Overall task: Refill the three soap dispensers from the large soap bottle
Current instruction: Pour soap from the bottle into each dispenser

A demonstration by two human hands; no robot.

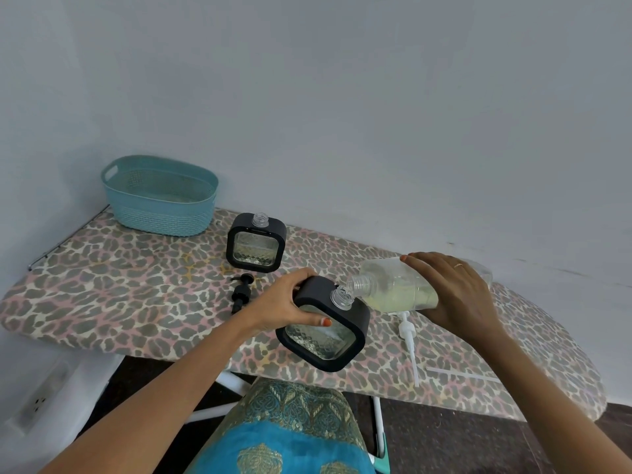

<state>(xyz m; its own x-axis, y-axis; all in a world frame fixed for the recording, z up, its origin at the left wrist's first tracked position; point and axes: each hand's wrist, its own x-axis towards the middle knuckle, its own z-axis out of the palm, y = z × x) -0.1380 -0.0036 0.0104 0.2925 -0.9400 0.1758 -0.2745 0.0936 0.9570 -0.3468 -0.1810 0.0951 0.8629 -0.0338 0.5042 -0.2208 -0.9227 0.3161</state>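
A blue-and-gold garment (284,436) is seen at the lower edge, with both forearms stretched over a leopard-print ironing board (102,285). A black-framed dispenser (325,336) is gripped at its top corner by the left hand (284,302) and tilted toward the right. Its open neck is met by the mouth of the large soap bottle (393,285), which is laid almost level, long axis left to right, and clasped from above by the right hand (455,292). A second dispenser (255,242) is stood uncapped behind. A third is not seen, and no stream of soap can be made out.
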